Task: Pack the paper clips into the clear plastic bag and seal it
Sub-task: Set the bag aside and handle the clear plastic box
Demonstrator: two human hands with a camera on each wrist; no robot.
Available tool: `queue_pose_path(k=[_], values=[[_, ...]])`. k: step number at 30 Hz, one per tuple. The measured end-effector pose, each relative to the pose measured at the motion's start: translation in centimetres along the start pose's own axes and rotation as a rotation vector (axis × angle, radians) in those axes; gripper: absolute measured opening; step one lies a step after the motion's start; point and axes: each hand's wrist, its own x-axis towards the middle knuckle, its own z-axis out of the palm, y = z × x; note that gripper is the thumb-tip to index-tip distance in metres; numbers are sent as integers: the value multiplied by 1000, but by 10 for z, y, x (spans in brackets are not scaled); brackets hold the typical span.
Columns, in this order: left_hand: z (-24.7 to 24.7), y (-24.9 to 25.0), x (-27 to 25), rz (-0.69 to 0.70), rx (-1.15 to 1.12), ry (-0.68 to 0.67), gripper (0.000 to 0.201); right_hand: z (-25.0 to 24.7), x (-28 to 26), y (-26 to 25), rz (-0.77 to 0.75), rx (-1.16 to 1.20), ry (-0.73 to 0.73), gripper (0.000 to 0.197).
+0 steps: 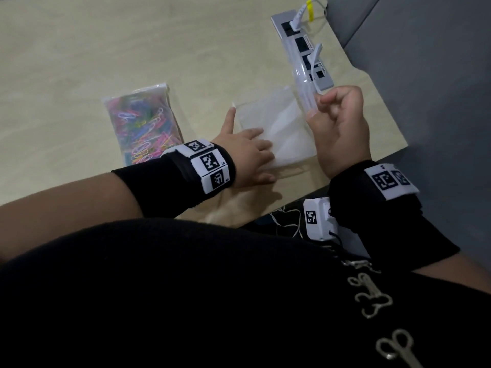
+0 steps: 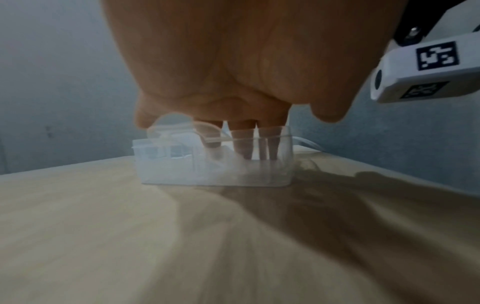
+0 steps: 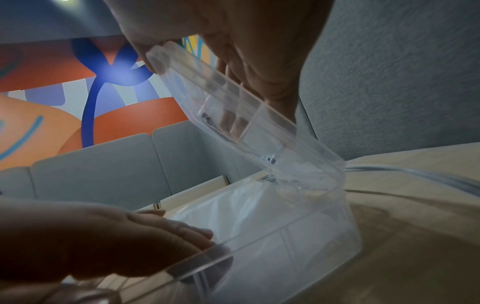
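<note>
Right now I'm pinching the free edge of the lid (image 1: 305, 86) w/ my right hand (image 1: 340, 128), thumb against curled fingers, tilting it up off the clear box (image 1: 271, 123). My left hand (image 1: 247, 155) is reaching flat into the box, fingers (image 2: 242, 144) straight and a bit spread, pressing on the pale sheets inside. The bag of paper clips (image 1: 140, 126) is lying on the bench (image 1: 79, 49) just left of my left wrist, full of coloured clips; can't tell if its strip is sealed.

Risks, as I'm judging them:
- The pinch is thin and the plastic slick, so the lid could be slipping out and dropping on my left fingers.
- The box looks light; easing off my left hand prob lets it lift or skid.
- My left forearm is hanging near the bag; a sweep could be spilling clips if it's unsealed.
</note>
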Motion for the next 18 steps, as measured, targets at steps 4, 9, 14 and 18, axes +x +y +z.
queue_pose_path(k=[4, 9, 14, 18], values=[[1, -5, 4, 10, -18, 30, 65, 1, 0, 2, -9, -12, -16, 33], [-6, -11, -1, -38, -125, 197, 61, 2, 0, 3, -5, -9, -31, 35], [0, -28, -13, -357, -441, 587, 35, 9, -3, 3, -14, -42, -90, 31], [5, -35, -17, -380, -378, 502, 41, 18, -8, 4, -28, -117, -189, 31]])
